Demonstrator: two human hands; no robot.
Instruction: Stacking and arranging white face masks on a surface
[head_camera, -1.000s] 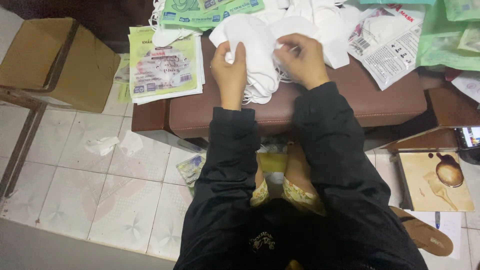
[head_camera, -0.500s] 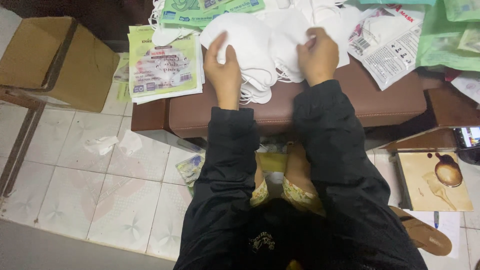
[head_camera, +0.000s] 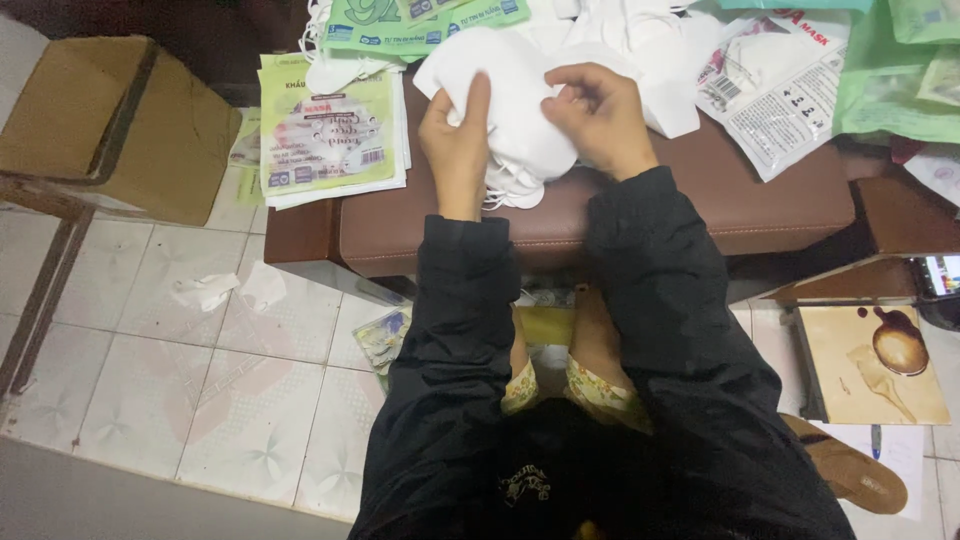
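A stack of white face masks (head_camera: 515, 125) lies on a brown padded stool (head_camera: 620, 215) in front of me. My left hand (head_camera: 458, 140) grips the stack's left side, fingers curled over its top. My right hand (head_camera: 600, 115) pinches the topmost mask at its right edge. More loose white masks (head_camera: 630, 40) are heaped just beyond my hands. Both arms are in black sleeves.
Green-printed mask packets (head_camera: 330, 135) lie stacked on the stool's left end, with more packets (head_camera: 790, 70) at the right and at the far edge. A cardboard box (head_camera: 110, 125) stands at left on the tiled floor. Crumpled tissue (head_camera: 225, 290), a sandal (head_camera: 850, 470) and a brown booklet (head_camera: 880, 365) lie on the floor.
My hands drew closer together over the mask stack: the right hand moved left and now pinches the top mask, while the left hand shifted its hold on the stack's side.
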